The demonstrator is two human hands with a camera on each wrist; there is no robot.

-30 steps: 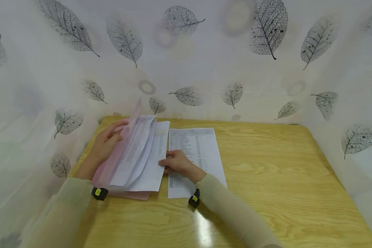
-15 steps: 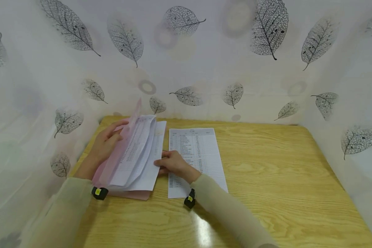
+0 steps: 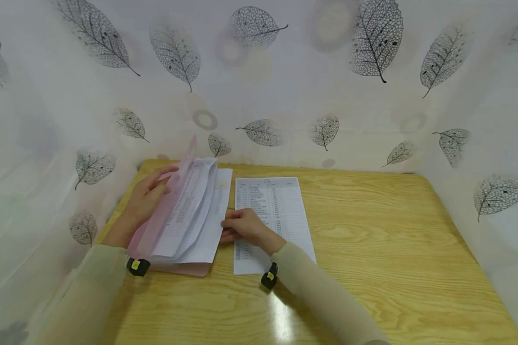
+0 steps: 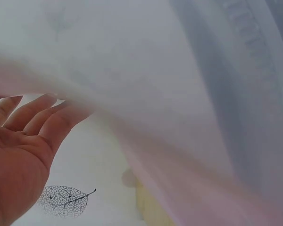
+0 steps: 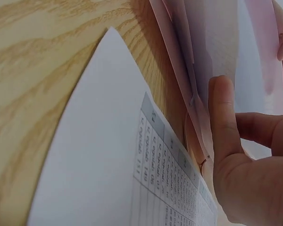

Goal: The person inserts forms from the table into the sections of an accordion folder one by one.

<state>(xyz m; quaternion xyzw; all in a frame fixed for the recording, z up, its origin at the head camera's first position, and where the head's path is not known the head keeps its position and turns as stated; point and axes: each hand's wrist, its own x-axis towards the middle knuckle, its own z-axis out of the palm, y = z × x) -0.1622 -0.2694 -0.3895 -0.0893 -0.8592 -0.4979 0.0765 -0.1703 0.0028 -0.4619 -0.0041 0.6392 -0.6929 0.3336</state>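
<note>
A translucent pink folder (image 3: 179,270) lies at the left of the table with its cover raised. My left hand (image 3: 144,199) holds that cover up near its top; in the left wrist view the hand's fingers (image 4: 49,117) meet the hazy film. Inside the folder, several printed sheets (image 3: 187,206) curl away from a flatter white sheet (image 3: 211,239). My right hand (image 3: 248,227) is at the flat sheet's right edge, its fingertips touching it. From the right wrist view, one straight finger (image 5: 224,113) lies against the paper. Another printed sheet (image 3: 289,220) lies flat partly beneath my right hand.
The wooden table (image 3: 384,249) extends to the right and toward the front. A pale curtain (image 3: 293,86) with leaf prints stands along the back and both sides. Each wrist bears a small black camera (image 3: 269,277).
The flat white sheet has moved left, further into the pink folder. My right hand went left with it, then drew slightly back to the right. My left hand keeps its place.
</note>
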